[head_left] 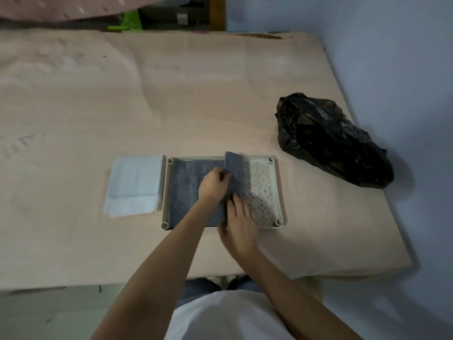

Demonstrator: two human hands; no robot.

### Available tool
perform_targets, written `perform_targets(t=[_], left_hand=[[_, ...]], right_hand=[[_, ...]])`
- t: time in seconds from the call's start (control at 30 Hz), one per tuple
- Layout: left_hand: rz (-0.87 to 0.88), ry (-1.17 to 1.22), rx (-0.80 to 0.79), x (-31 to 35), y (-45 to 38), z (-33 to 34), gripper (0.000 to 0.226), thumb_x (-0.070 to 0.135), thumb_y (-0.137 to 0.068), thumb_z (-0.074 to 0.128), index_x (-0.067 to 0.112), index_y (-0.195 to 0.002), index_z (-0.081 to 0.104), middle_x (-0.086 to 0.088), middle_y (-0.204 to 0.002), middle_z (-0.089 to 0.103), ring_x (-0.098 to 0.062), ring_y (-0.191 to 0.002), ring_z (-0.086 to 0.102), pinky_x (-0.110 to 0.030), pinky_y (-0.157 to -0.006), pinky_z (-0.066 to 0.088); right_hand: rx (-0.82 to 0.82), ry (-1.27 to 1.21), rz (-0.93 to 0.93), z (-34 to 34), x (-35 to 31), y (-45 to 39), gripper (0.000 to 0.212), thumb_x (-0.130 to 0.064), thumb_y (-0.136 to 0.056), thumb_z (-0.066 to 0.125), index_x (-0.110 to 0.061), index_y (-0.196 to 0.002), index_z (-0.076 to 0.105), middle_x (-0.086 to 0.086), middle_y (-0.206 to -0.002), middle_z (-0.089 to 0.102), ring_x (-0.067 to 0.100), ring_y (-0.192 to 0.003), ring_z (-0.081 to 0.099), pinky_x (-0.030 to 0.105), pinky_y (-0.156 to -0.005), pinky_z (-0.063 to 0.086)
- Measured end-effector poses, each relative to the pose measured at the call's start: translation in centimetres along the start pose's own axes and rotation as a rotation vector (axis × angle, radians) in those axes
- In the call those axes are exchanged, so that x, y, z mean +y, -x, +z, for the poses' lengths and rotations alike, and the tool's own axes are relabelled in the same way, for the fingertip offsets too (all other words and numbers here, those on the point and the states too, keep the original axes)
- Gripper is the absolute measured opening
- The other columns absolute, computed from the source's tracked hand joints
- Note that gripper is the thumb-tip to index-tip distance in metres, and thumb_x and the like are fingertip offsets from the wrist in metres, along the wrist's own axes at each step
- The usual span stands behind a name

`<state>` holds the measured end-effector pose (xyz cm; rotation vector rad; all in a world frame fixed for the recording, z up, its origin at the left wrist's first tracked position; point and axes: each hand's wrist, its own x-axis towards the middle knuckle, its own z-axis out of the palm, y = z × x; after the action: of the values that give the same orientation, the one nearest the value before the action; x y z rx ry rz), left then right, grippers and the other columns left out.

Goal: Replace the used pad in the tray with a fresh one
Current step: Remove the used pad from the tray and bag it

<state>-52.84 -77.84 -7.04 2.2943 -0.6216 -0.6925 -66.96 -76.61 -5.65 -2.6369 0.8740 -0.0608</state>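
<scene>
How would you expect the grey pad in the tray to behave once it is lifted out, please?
Probably floppy: the grey pad already folds over where the left hand lifts its edge. Likely light, since it looks thin. It may sag unless the right hand supports it.

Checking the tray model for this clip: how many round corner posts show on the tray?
4. One at each corner of the tray: far left, far right, near left, near right. None seems hidden.
</scene>
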Motion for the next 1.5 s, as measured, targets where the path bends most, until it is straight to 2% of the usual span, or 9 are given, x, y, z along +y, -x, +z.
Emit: perform_targets(t=[0.17, 0.4, 0.53, 0.7, 0.87, 1.07, 1.2, 1.33, 1.5], left_hand=[[-0.055, -0.011, 0.015, -1.7, -0.1, -0.9, 0.025, 0.031, -0.096, 0.05, 0.009, -0.109, 0.053, -0.008, -0.103, 0.063, -0.026, -0.088, 0.059, -0.033, -0.066, 0.045], [-0.086, -0.135, 0.0, -3.2, -0.5, -1.8, 0.029, 0.031, -0.098, 0.046, 0.011, -0.119, 0.048, -0.01, -0.109, 0.062, -0.029, -0.092, 0.06, -0.035, -0.067, 0.047], [-0.05, -0.164, 0.026, -3.2, -0.1, -1.7, 0.035, 0.026, -0.099, 0.044, 0.013, -0.13, 0.037, -0.011, -0.107, 0.064, -0.03, -0.086, 0.062, -0.036, -0.062, 0.048], [0.033, -0.245, 0.112, -2.9, 0.6, -1.1, 0.054, 0.021, -0.099, 0.039, 0.025, -0.148, 0.016, -0.009, -0.1, 0.064, -0.023, -0.073, 0.055, -0.032, -0.057, 0.039], [0.034, -0.456, 0.086, -2.2, 0.8, -0.5, 0.055, 0.02, -0.099, 0.037, 0.028, -0.149, 0.017, -0.014, -0.125, 0.052, -0.033, -0.096, 0.06, -0.038, -0.068, 0.044], [0.076, -0.726, 0.126, -2.6, 1.2, 0.4, 0.049, 0.02, -0.1, 0.031, 0.014, -0.147, 0.023, -0.016, -0.136, 0.04, -0.032, -0.121, 0.04, -0.039, -0.097, 0.034], [0.304, -0.75, 0.128, -3.5, 0.5, 0.6, 0.051, 0.02, -0.101, 0.026, 0.006, -0.149, 0.018, -0.013, -0.157, 0.016, -0.027, -0.145, 0.012, -0.04, -0.118, 0.004], [0.455, -0.791, 0.05, -3.9, -0.5, 0.7, 0.051, 0.029, -0.103, 0.017, 0.008, -0.15, 0.013, -0.007, -0.158, 0.011, -0.02, -0.147, 0.003, -0.037, -0.117, -0.012], [0.446, -0.832, 0.006, -4.9, -1.0, 0.5, 0.056, 0.038, -0.102, 0.014, 0.011, -0.15, 0.012, -0.004, -0.158, 0.011, -0.018, -0.147, 0.005, -0.039, -0.119, -0.005]], right_hand=[[-0.002, 0.036, -0.108, 0.8, -1.0, -0.2, 0.048, -0.019, -0.092, 0.051, 0.0, -0.136, 0.047, 0.015, -0.143, 0.046, 0.027, -0.137, 0.038, 0.044, -0.114, 0.028], [-0.102, 0.027, -0.183, 1.8, -1.2, -1.0, 0.054, -0.03, -0.097, 0.035, -0.005, -0.145, 0.033, 0.01, -0.151, 0.035, 0.022, -0.143, 0.026, 0.039, -0.121, 0.005], [-0.116, -0.01, -0.209, 2.3, -0.9, -0.9, 0.054, -0.032, -0.097, 0.034, -0.006, -0.144, 0.037, 0.01, -0.15, 0.038, 0.023, -0.142, 0.028, 0.04, -0.12, 0.007], [-0.045, -0.08, -0.156, 1.9, 0.6, -2.6, 0.047, -0.018, -0.095, 0.041, -0.006, -0.14, 0.042, 0.011, -0.152, 0.032, 0.024, -0.142, 0.028, 0.037, -0.116, 0.02], [-0.1, 0.188, -0.148, 1.2, 2.8, -7.7, 0.06, -0.029, -0.099, 0.03, -0.007, -0.151, 0.01, 0.01, -0.16, 0.001, 0.022, -0.148, -0.003, 0.033, -0.117, -0.008], [-0.208, 0.425, -0.245, 1.2, 4.8, -11.1, 0.062, -0.041, -0.101, 0.017, -0.008, -0.151, 0.0, 0.009, -0.16, -0.003, 0.021, -0.147, -0.006, 0.039, -0.119, -0.008], [-0.206, 0.469, -0.278, 1.5, 5.3, -11.1, 0.063, -0.042, -0.101, 0.018, -0.007, -0.151, 0.002, 0.01, -0.16, -0.001, 0.022, -0.148, -0.005, 0.042, -0.12, -0.004], [-0.202, 0.487, -0.275, 1.8, 5.6, -11.0, 0.062, -0.041, -0.1, 0.014, -0.007, -0.15, 0.0, 0.009, -0.16, -0.001, 0.022, -0.147, -0.006, 0.044, -0.12, 0.0], [-0.197, 0.48, -0.264, 2.3, 5.8, -10.9, 0.064, -0.043, -0.096, 0.005, -0.008, -0.15, 0.002, 0.008, -0.16, 0.002, 0.02, -0.148, -0.002, 0.045, -0.12, 0.002]])
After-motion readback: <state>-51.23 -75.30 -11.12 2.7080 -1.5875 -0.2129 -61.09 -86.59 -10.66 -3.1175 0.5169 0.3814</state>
